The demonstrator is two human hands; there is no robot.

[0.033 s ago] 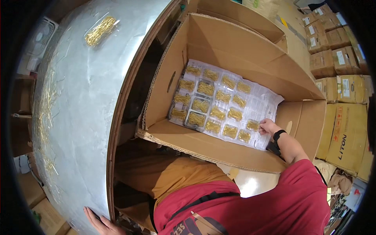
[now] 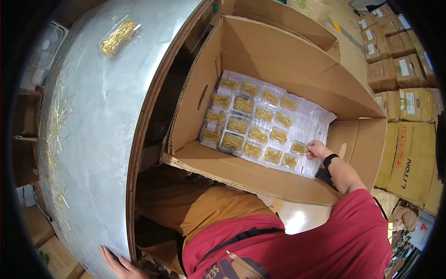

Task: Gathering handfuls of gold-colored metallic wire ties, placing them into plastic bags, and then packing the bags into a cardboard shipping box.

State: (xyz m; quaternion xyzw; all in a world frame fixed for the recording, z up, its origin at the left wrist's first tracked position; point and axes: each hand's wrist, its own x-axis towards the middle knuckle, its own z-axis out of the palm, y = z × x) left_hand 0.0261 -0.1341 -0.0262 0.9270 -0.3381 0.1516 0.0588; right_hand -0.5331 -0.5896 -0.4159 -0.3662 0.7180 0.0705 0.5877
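My right hand reaches into a large open cardboard box. Its fingers pinch the right end of a small clear tray of thin gold-coloured metal pieces. Similar trays lie in rows on sheets of printed paper inside the box, to the left of that hand. At the bottom left, my left hand rests on the edge of a pale metal-topped table, its fingers stretched out and holding nothing visible.
On the table lie another bundle of gold pieces in clear plastic and a loose scatter of gold pieces along the far left. Stacked cartons stand at the right. The box's raised walls surround the trays.
The tray in my right hand has shifted very slightly up and to the left. My left hand has stayed in place.
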